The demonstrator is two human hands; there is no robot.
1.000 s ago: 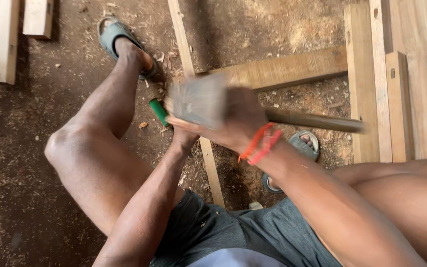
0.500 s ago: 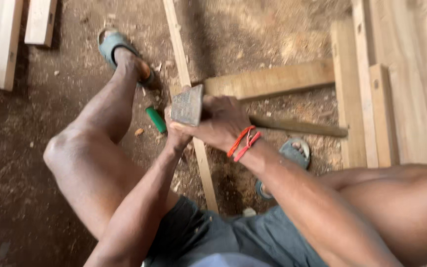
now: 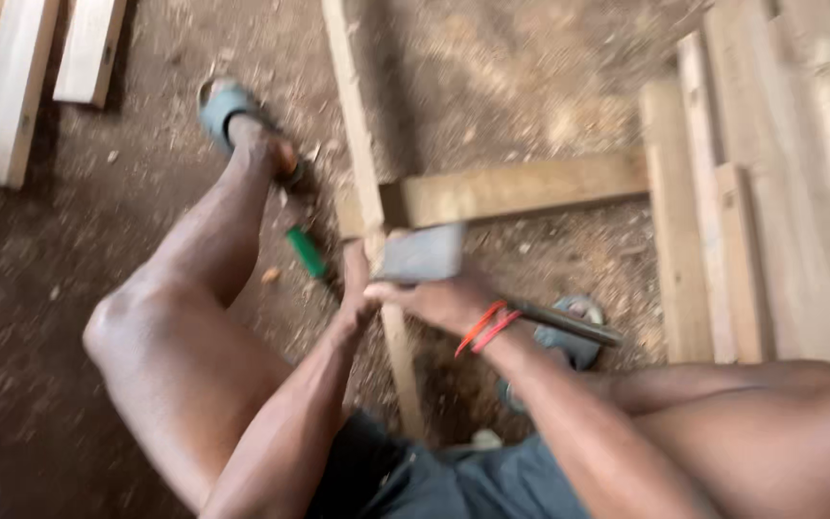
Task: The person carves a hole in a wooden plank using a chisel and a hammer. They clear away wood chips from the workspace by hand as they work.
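Dirt floor (image 3: 69, 288); right hand (image 3: 449, 300) grips hammer (image 3: 425, 255) over slat (image 3: 367, 183); left hand (image 3: 355, 279) steadies slat.

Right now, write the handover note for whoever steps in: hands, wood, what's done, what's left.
Right hand grips a hammer, head low over the joint.
Left hand steadies the long slat at that joint.
The crosspiece meets the slat at a right angle on the dirt floor.
A green-handled tool lies by the left foot.
Whether the joint is fastened is too blurred to tell; check it.
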